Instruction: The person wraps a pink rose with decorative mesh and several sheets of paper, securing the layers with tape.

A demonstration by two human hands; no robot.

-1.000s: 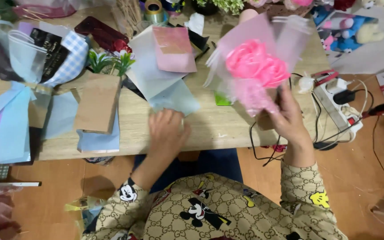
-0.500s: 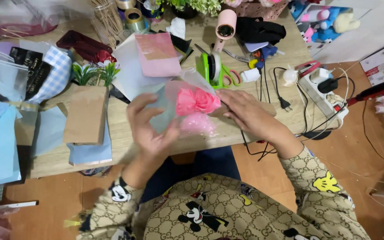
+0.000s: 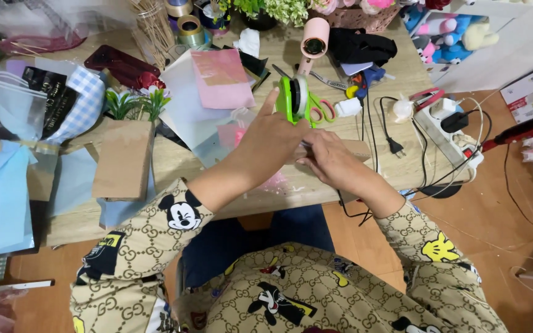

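The left hand grasps the green tape dispenser upright above the middle of the tabletop, while the right hand, just below it toward the front edge, pinches fingers on something I cannot tell

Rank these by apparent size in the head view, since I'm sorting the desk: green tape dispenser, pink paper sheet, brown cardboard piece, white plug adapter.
1. brown cardboard piece
2. pink paper sheet, close to the cardboard
3. green tape dispenser, partly hidden by the left hand
4. white plug adapter
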